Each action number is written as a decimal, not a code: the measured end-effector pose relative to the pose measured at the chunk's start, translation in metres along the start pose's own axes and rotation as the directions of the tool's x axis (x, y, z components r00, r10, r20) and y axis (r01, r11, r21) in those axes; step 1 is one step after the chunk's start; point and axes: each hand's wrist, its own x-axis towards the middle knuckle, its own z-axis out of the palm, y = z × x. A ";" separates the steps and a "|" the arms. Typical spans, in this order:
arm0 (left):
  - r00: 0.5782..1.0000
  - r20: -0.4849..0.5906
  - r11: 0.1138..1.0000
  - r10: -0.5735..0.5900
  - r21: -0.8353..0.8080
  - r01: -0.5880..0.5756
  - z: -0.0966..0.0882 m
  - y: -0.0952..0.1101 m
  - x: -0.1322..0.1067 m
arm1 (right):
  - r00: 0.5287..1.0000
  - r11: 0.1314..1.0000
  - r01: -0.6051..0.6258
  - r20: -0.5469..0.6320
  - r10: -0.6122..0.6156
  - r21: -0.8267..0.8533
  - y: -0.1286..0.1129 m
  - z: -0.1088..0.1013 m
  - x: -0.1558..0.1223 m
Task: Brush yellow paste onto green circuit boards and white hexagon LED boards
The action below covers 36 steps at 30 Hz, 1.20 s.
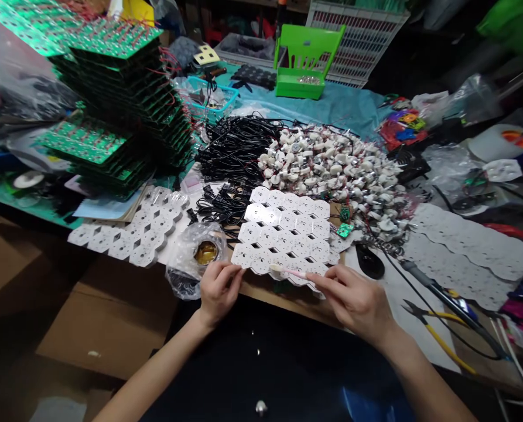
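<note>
Head view: a white panel (285,231) of joined hexagonal boards lies at the near edge of the bench (270,295). Its near-left corner is pinched between thumb and fingers of the left hand (217,290). A small brush (287,271) is held in the closed fingertips of the right hand (355,302), with its head set on the nearest row. Which rows are already brushed cannot be told. Similar panels (133,231) lie toward the left edge, and a bagged tin (205,252) sits beside the left hand.

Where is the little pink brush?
Head view, lower middle: the right hand holds the pink brush against the near edge of the white board panel, right of the left hand.
</note>
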 end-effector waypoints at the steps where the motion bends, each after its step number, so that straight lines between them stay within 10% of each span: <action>1: 1.000 0.000 1.000 0.009 0.002 -0.009 0.000 -0.001 0.000 | 1.000 1.000 0.000 0.010 0.000 -0.014 0.000 0.000 -0.002; 36: 0.997 -0.011 0.997 0.077 0.020 -0.076 0.002 -0.009 0.003 | 0.970 0.963 -0.241 -0.072 0.234 -0.118 0.031 -0.026 -0.058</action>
